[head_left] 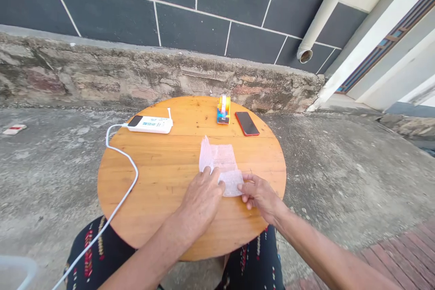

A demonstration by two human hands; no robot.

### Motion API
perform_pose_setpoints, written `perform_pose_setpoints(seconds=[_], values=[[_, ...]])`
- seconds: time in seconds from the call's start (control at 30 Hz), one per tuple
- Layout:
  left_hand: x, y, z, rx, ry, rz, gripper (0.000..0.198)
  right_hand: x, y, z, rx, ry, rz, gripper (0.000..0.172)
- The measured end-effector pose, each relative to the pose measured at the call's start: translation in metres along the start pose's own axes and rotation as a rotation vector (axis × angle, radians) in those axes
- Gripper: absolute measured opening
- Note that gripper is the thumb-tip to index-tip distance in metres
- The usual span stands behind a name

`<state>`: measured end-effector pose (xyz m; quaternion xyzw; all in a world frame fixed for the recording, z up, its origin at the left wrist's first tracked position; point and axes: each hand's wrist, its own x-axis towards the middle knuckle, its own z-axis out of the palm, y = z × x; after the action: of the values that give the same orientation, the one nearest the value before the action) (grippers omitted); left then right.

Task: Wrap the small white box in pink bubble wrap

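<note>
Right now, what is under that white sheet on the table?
Only the wooden table shows beneath the sheet. The left hand covers its near edge and the right hand pinches its corner, hiding what lies there.

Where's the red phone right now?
Head view: the red phone lies near the far edge of the round table, right of centre, just right of the orange-and-blue tape dispenser.

I see a house's outdoor yard. Concrete ground, a dark tiled wall and a drainpipe show it.
</note>
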<state>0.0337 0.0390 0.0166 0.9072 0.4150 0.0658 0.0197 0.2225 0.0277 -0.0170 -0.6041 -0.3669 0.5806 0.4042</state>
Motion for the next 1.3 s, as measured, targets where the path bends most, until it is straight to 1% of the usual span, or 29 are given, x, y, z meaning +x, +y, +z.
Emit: perform_pose_setpoints(seconds=[0.1,0.23,0.37,0.5,0.7,0.9,1.0,1.07,1.17,1.3], values=[[0.000,0.000,0.000,0.012,-0.010,0.007,0.028,0.003,-0.001,0.000,0.026,-0.064,0.054,0.035],[0.002,-0.001,0.002,0.035,-0.012,0.018,0.029,0.008,-0.004,0.003,0.001,-0.126,0.080,0.030],[0.004,-0.002,0.004,0.046,-0.013,0.030,0.029,0.012,-0.010,0.007,-0.065,-0.159,0.019,0.025],[0.005,-0.002,0.004,0.046,-0.004,0.035,0.029,0.014,-0.015,0.010,-0.105,-0.125,-0.072,0.019],[0.005,-0.005,0.004,-0.004,-0.025,0.037,0.027,0.012,-0.013,0.019,-0.082,-0.116,-0.128,0.021],[0.000,-0.007,0.010,-0.073,0.067,-0.052,0.030,0.010,-0.012,0.030,-0.030,-0.098,-0.159,0.025],[-0.004,-0.010,0.015,-0.184,0.141,-0.086,0.023,0.010,-0.013,0.036,-0.011,-0.099,-0.174,0.028],[-0.007,-0.012,0.019,-0.280,0.205,-0.114,0.024,0.010,-0.014,0.042,0.002,-0.102,-0.185,0.029],[-0.012,-0.016,0.024,-0.425,0.271,-0.148,0.038,0.010,-0.016,0.050,0.007,-0.109,-0.191,0.029],[-0.019,-0.021,0.026,-0.538,0.283,-0.153,0.050,0.011,-0.018,0.056,-0.020,-0.107,-0.196,0.026]])
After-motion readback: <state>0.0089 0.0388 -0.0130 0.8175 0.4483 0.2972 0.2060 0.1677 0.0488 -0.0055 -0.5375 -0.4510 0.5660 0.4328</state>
